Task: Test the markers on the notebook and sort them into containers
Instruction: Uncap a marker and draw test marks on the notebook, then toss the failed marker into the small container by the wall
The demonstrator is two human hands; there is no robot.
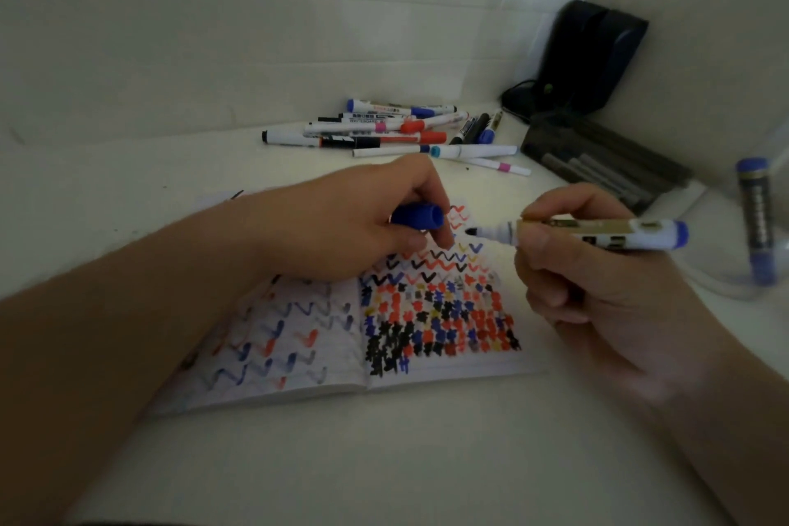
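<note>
Right now the marker (597,233) I am testing sits in my right hand (597,282), fingers and thumb curled round its barrel, with the bare dark tip pointing left, just above the upper right page of the notebook (427,312). I cannot tell whether the tip touches paper; it looks slightly lifted. Just left of that grip, my left hand (354,222) is clenched on the blue cap (420,216), its open mouth facing the tip across a small gap.

Below both grips, the open notebook lies flat on the desk (384,461). Its right page is crowded with rows of black, red and blue zigzags and blots, and the left page shows fainter strokes, so I judge that many markers have already been tried. A little free paper remains near the top of the right page, close to the tip.

Beyond the left hand, well apart from it, a loose pile of markers (397,130) lies on the desk, capped, in blue, red, black and pink. I take these as untested, though nothing shows that for certain. To the far side of my right hand stands a clear container (726,286) holding one blue marker (755,218) upright, and behind it a dark tray (606,160) with several grey pens. By that count sorting has barely begun: this marker wants its stroke, its cap and its container, and the pile is left.
</note>
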